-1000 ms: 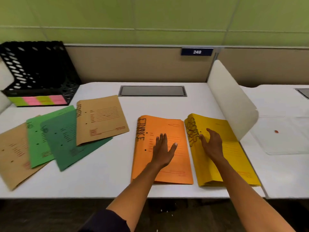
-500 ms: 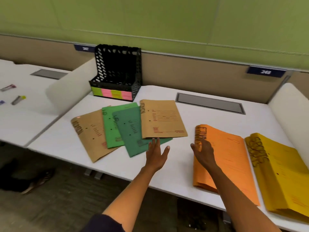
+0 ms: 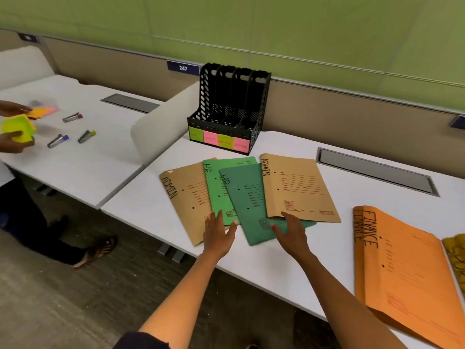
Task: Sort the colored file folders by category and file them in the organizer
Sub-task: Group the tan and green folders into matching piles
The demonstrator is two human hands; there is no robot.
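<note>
Shifting off the finance and sports piles, both hands have crossed to the fanned spread to my left in the last second. A second ago my left hand lay flat on the orange FINANCE folders (image 3: 402,268) and my right on the yellow folders (image 3: 455,258); those two piles now sit untouched, well to the right of my right hand.

My left hand (image 3: 218,234) rests fingers straight on the near corner of the left ADMIN folder (image 3: 186,197), fingertips touching the light green HR folder (image 3: 216,187). My right hand (image 3: 289,231) lies flat, fingers spread, on the dark green HR folder (image 3: 247,202), just under the near edge of the right ADMIN folder (image 3: 297,187). Neither hand grips anything; they are apart, one at each side of the fan.

Reading: finance and sports look grouped; brown and green remain interleaved, so pairing ADMIN with ADMIN and HR with HR seems the step in hand.

Black file organizer (image 3: 227,107) stands beyond the fan, on the tabletop (image 3: 141,207), slots appearing empty, with coloured sticky labels (image 3: 219,141) across its front. Nothing filed yet.

Far to my left, another person's hands (image 3: 12,127) hold sticky notes (image 3: 18,127).
</note>
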